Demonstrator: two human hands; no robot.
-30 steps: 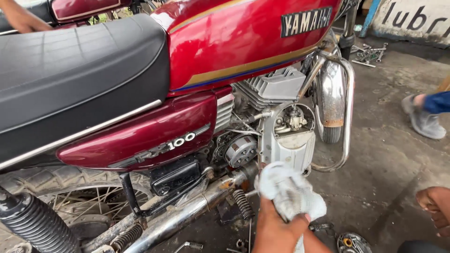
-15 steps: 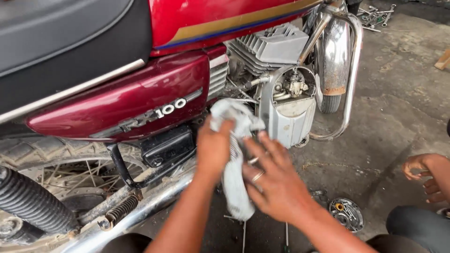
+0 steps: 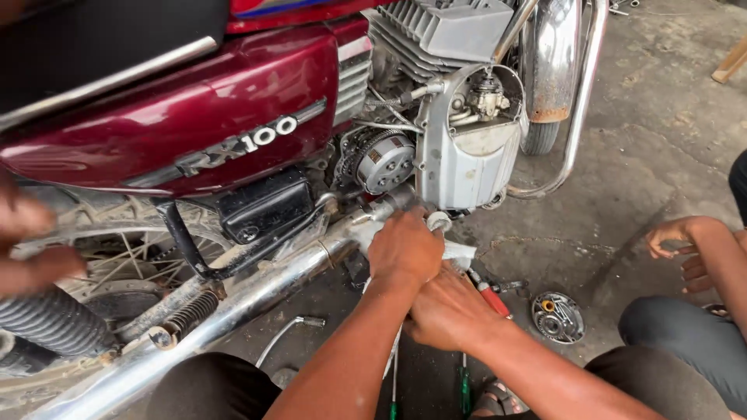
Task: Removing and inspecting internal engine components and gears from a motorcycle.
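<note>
My left hand [image 3: 405,249] is closed on a white cloth [image 3: 459,252] and presses it against the chrome exhaust pipe [image 3: 257,299], just under the grey engine case [image 3: 467,163] of a maroon motorcycle [image 3: 194,132]. Right behind it, my right hand [image 3: 447,311] rests against the cloth's lower edge, its fingers tucked under my left wrist and hidden. Above the hands the engine's side cover is off, exposing a round toothed clutch part [image 3: 385,159].
On the concrete floor lie a red-handled screwdriver [image 3: 490,297], a round metal part [image 3: 556,316], green-handled screwdrivers [image 3: 463,385] and a bent rod [image 3: 292,327]. Another person's hand [image 3: 685,241] hangs at the right. A blurred hand [image 3: 31,249] shows at the left edge, near the shock spring [image 3: 47,323].
Both hands have gone down with the cloth from in front of the engine case to the exhaust pipe beneath it. The camera has moved closer and lower.
</note>
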